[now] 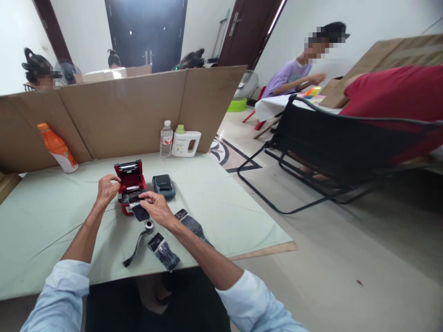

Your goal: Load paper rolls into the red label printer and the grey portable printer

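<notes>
An orange bottle [58,148] leans against the cardboard screen [128,113] at far left. The left hand [107,189], fingers curled, touches the left side of the red printer [130,186], which sits mid-table with its lid tipped up and back, away from the person. The right hand [156,207] pinches dark paper [140,212] at its near edge. A grey printer [164,185] lies just right, shut.

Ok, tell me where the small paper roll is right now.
In the head view the small paper roll lies on the green table, just in front of the red printer and right under the right hand, with dark paper strips beside it.
</notes>
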{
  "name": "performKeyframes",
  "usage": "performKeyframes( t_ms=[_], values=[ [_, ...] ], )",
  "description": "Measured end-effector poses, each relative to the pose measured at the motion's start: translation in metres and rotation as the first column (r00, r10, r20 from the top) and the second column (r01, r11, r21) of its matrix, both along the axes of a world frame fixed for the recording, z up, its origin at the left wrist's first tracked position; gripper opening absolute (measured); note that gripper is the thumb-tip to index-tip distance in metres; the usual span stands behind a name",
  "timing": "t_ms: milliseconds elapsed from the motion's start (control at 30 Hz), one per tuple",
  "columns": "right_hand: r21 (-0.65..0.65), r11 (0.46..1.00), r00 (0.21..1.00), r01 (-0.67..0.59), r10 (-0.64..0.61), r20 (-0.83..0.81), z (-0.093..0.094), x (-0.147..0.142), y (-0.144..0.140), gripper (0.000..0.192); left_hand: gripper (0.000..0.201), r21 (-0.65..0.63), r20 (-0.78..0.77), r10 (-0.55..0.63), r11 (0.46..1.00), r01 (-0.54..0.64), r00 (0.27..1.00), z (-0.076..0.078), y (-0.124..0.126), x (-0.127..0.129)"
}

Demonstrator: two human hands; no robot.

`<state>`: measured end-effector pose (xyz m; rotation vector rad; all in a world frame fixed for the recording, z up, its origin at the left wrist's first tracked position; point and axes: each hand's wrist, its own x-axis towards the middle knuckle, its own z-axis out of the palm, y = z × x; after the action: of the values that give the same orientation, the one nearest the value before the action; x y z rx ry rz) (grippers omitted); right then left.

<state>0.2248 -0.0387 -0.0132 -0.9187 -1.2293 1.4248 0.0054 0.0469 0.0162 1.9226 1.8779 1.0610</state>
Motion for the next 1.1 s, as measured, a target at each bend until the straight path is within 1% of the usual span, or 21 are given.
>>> performKeyframes(
  t_ms=[33,67,100,167,200,267,300,333,400,500,600,667,767,833,867,900,933,1000,1033,1067,1100],
  values=[
    [-0.003,1.0,1.0,-0.011,0.011,0.0,0.0,0.0,-0.002,0.029,0.027,0.039,0.054,0.037,0.998,-0.039,0.998,-0.002,0.003,-0.003],
    [-0.006,1.0,1.0,-0.022,0.022,0.004,0.0,-0.001,-0.004,0.029,0.034,0.063,0.12,0.052,0.996,-0.059,0.991,-0.004,0.007,-0.005],
    [-0.008,0.999,0.999,-0.034,0.035,0.01,0.001,-0.002,-0.005,0.029,0.045,0.071,0.193,0.036,0.996,-0.051,0.98,-0.006,0.012,-0.007],
    [-0.005,0.997,0.997,-0.075,0.075,0.027,0.003,-0.005,-0.008,0.029,0.066,0.069,0.345,-0.06,0.997,0.038,0.937,-0.009,0.022,-0.008],
    [0.0,0.995,0.994,-0.101,0.101,0.038,0.004,-0.007,-0.009,0.028,0.071,0.075,0.404,-0.122,0.992,0.1,0.907,-0.01,0.027,-0.008],
    [0.018,0.989,0.988,-0.145,0.144,0.061,0.006,-0.007,-0.011,0.028,0.068,0.104,0.467,-0.227,0.974,0.202,0.854,-0.01,0.031,-0.007],
    [0.028,0.987,0.985,-0.16,0.158,0.073,0.006,-0.007,-0.011,0.028,0.064,0.118,0.475,-0.259,0.966,0.23,0.841,-0.01,0.031,-0.007],
    [0.038,0.985,0.982,-0.171,0.167,0.083,0.007,-0.006,-0.011,0.028,0.06,0.13,0.468,-0.278,0.961,0.246,0.839,-0.009,0.029,-0.008],
    [0.054,0.982,0.98,-0.182,0.176,0.095,0.007,-0.003,-0.011,0.028,0.054,0.147,0.416,-0.295,0.955,0.257,0.86,-0.006,0.021,-0.01],
    [0.069,0.98,0.98,-0.188,0.182,0.083,0.006,0.002,-0.012,0.029,0.045,0.158,0.268,-0.309,0.949,0.275,0.913,0.0,0.001,-0.013],
    [0.066,0.981,0.981,-0.182,0.177,0.079,0.004,0.005,-0.013,0.032,0.04,0.118,0.126,-0.339,0.938,0.326,0.932,0.006,-0.02,-0.015],
    [0.063,0.981,0.98,-0.184,0.178,0.092,0.003,0.007,-0.014,0.034,0.042,0.075,0.051,-0.366,0.929,0.362,0.929,0.009,-0.032,-0.017],
    [0.069,0.976,0.971,-0.206,0.196,0.135,0.002,0.011,-0.016,0.041,0.054,0.017,-0.054,-0.425,0.904,0.427,0.903,0.012,-0.044,-0.02],
    [0.091,0.971,0.961,-0.219,0.199,0.191,0.002,0.014,-0.017,0.046,0.062,-0.004,-0.11,-0.459,0.887,0.462,0.881,0.012,-0.049,-0.022],
    [0.118,0.971,0.955,-0.206,0.173,0.241,0.002,0.015,-0.018,0.048,0.065,-0.011,-0.131,-0.469,0.882,0.472,0.873,0.012,-0.05,-0.023],
    [0.158,0.973,0.945,-0.168,0.113,0.306,0.003,0.017,-0.017,0.048,0.066,-0.017,-0.148,-0.475,0.878,0.478,0.868,0.012,-0.051,-0.024],
    [0.211,0.972,0.925,-0.106,0.018,0.379,0.004,0.019,-0.016,0.047,0.067,-0.021,-0.162,-0.479,0.876,0.482,0.863,0.011,-0.052,-0.025],
    [0.341,0.94,0.839,0.023,-0.204,0.504,0.007,0.024,-0.011,0.046,0.068,-0.022,-0.185,-0.488,0.87,0.493,0.853,0.008,-0.053,-0.027],
    [0.402,0.914,0.788,0.052,-0.285,0.545,0.008,0.026,-0.007,0.047,0.068,-0.021,-0.194,-0.493,0.866,0.499,0.848,0.006,-0.053,-0.028],
    [0.449,0.893,0.746,0.047,-0.33,0.578,0.009,0.029,-0.002,0.05,0.069,-0.018,-0.203,-0.495,0.865,0.502,0.845,0.004,-0.054,-0.029],
    [0.476,0.879,0.715,0.009,-0.338,0.612,0.01,0.032,0.003,0.055,0.069,-0.016,-0.213,-0.491,0.866,0.499,0.845,0.001,-0.055,-0.03]
  ],
)
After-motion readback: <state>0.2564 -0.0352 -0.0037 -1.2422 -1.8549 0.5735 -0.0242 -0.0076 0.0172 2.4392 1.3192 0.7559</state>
